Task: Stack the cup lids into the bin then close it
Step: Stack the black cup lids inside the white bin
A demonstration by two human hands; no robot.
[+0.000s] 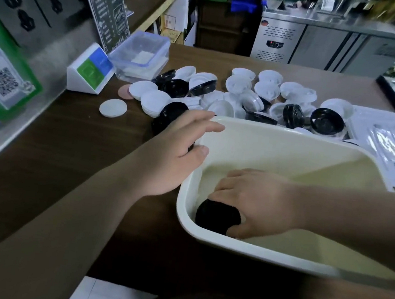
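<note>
Down in the near left corner of the cream bin (290, 131), the right hand (256, 201) reaches in from the right with its forearm crossing the near rim, fingers and thumb curled round a black lid (216, 216) that sits on the bin floor. The left hand (179, 152) comes in along a straight forearm over the brown counter (70, 151), its fingers fairly straight and laid over the bin's far left corner, thumb against the rim. Beyond the bin, loose white and black lids (245, 96) lie heaped on the counter.
</note>
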